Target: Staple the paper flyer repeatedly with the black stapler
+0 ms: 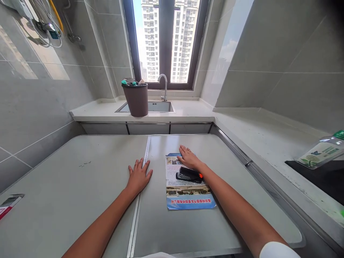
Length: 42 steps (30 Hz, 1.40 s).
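My left hand (139, 175) lies flat on the grey folding table (80, 200), fingers spread, touching the white seam strip down its middle. Under my right hand (188, 157), also flat with fingers stretched out, is the top edge of a printed leaflet (190, 201) with photos, text and a blue band. A black stapler (189, 175) with an orange-red spot at one end rests on the leaflet, just below my right hand and partly behind the wrist. Neither hand grips anything.
Small dark slivers (85, 164) lie on the table's left half; a red and white packet (10, 205) sits at its left edge. Beyond are a brown bin (136, 102), sink (161, 106) and tap (164, 86). A clear bottle (321, 152) stands on the right counter.
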Motion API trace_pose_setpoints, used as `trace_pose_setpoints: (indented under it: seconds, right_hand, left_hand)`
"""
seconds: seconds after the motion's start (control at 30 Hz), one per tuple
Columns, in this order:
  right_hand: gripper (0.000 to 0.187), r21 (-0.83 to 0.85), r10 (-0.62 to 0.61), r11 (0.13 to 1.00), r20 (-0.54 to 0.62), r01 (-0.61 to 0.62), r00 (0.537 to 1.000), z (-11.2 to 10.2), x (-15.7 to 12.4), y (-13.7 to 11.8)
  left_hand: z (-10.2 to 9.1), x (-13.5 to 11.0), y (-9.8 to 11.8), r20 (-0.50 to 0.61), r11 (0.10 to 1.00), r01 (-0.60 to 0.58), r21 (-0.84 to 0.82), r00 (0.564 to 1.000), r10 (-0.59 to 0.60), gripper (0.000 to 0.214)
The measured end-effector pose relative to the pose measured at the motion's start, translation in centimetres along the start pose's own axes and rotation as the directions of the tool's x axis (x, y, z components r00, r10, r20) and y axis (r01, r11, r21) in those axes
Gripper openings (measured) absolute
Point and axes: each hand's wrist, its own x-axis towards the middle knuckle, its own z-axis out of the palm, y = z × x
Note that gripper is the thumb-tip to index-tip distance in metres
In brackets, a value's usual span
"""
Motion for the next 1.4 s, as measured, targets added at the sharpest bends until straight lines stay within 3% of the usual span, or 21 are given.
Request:
trace_pose_setpoints:
  seconds: [0.13,0.27,0.37,0.5,0.73,0.9,1.1,1.27,1.4]
  right_hand:
    - [0.077,0.026,-0.094,0.995,0.006,0.094,0.996,1.0,2.3,-5.1]
    - [0.072,0.059,-0.164,0.985,0.011,0.163,0.986,1.9,4.9,-10.4]
    - [0.069,0.075,-0.182,0.981,0.006,0.181,0.983,2.5,6.1,-13.0]
    - [0.068,0.082,-0.217,0.973,-0.004,0.217,0.976,2.7,6.4,-14.3]
    - [0.067,0.104,-0.192,0.975,-0.039,0.195,0.981,2.5,4.2,-13.0]
    - [0.068,0.075,-0.103,0.992,-0.032,0.105,0.994,1.6,1.1,-8.1]
    - [0.070,0.039,-0.034,0.999,-0.013,0.035,0.999,0.2,-1.7,-3.0]
    - [0.067,0.073,-0.107,0.991,-0.025,0.108,0.994,-0.1,-1.7,-3.5]
    - [0.057,0.161,-0.074,0.980,-0.226,0.113,0.971,-0.9,-1.7,-4.3]
  left_hand:
    - [-0.3,0.4,-0.4,-0.069,0.982,0.043,-0.186,0.996,-0.057,0.045]
    - [-0.6,1.1,-2.0,-0.253,0.892,0.025,-0.452,0.955,-0.156,0.036]
    - [-0.4,1.5,-3.2,-0.311,0.859,0.049,-0.509,0.921,-0.236,0.031]
    - [0.2,1.8,-3.7,-0.313,0.865,0.034,-0.501,0.925,-0.218,0.029]
    - [-0.4,1.4,-2.5,-0.299,0.892,-0.012,-0.452,0.944,-0.139,0.029]
    - [-1.8,0.4,-0.8,-0.236,0.902,-0.153,-0.404,0.970,0.059,0.025]
    - [-1.6,-0.3,0.8,-0.175,0.903,-0.278,-0.327,0.957,0.231,0.027]
    - [-1.3,-0.3,1.1,-0.137,0.908,-0.334,-0.253,0.941,0.308,0.029]
    - [-1.8,-0.7,1.5,-0.077,0.855,-0.471,-0.219,0.882,0.465,0.034]
